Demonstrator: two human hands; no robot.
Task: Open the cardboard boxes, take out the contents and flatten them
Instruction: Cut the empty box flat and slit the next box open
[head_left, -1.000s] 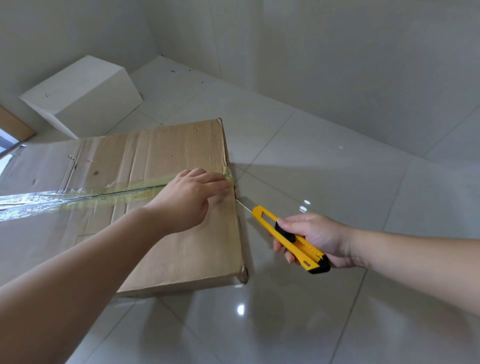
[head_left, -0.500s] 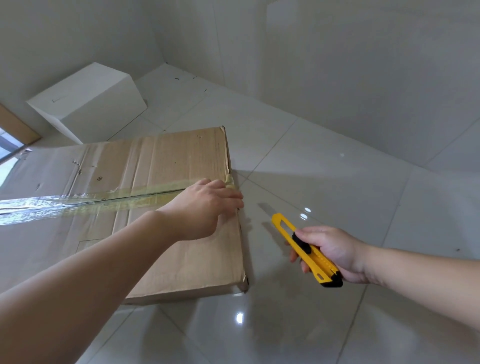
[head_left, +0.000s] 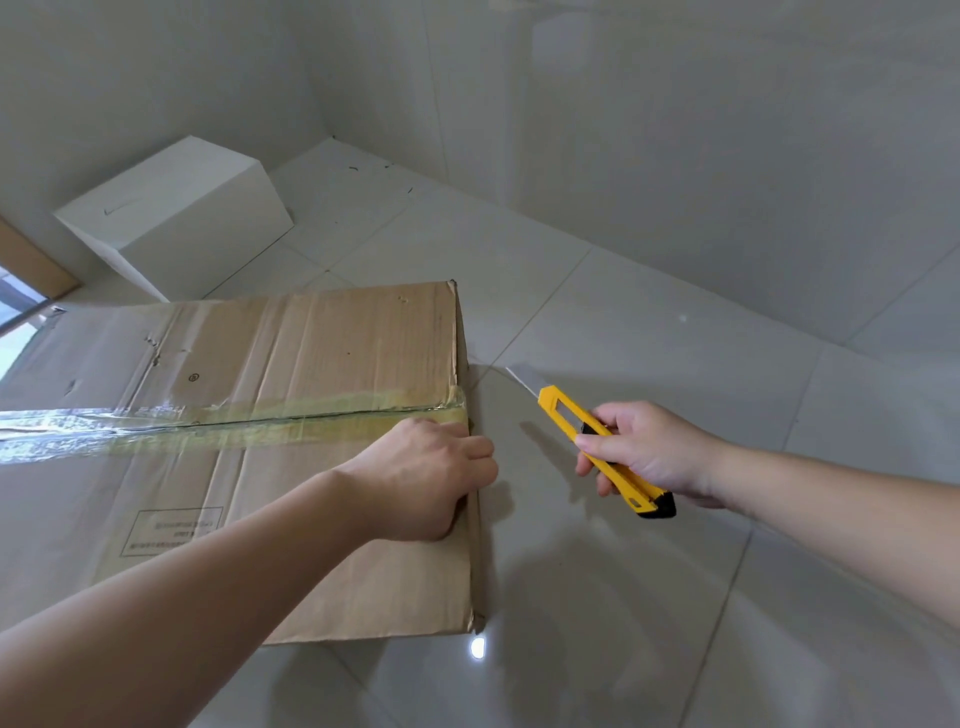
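Now, compared with half a second back: blade of the yellow utility knife (head_left: 602, 447) slid out again past the tip, where it sat retracted; right hand (head_left: 641, 449) lifted a little and nearer the box edge; left hand (head_left: 426, 480) slipped down from the tape seam onto the nearer flap, by the right-hand edge.

Far left: a strip of window and brown frame (head_left: 31, 270) at the picture's border. Just right of it, against the wall, a white box (head_left: 176, 218), closed, well apart from everything else.

Below that, flat on the tiled floor (head_left: 649, 322): the large cardboard box (head_left: 311, 353), brown and creased, with a printed label panel (head_left: 171, 530) on the near flap. Running across the top from the left border to the right edge, a band of clear tape (head_left: 156, 423) over the centre seam, with a dark line showing along the seam itself.

At the box's right edge, just below the tape's end: left hand, knuckles up, fingers (head_left: 467, 452) curled over the rim and gripping the flap's edge, thumb pressed on the cardboard.

Right of the box, over bare tile and clear of the cardboard: right hand wrapped around the knife's handle, fingers closed on it, thumb on the black slider. Blade pointing up and left toward the taped corner, not touching it.
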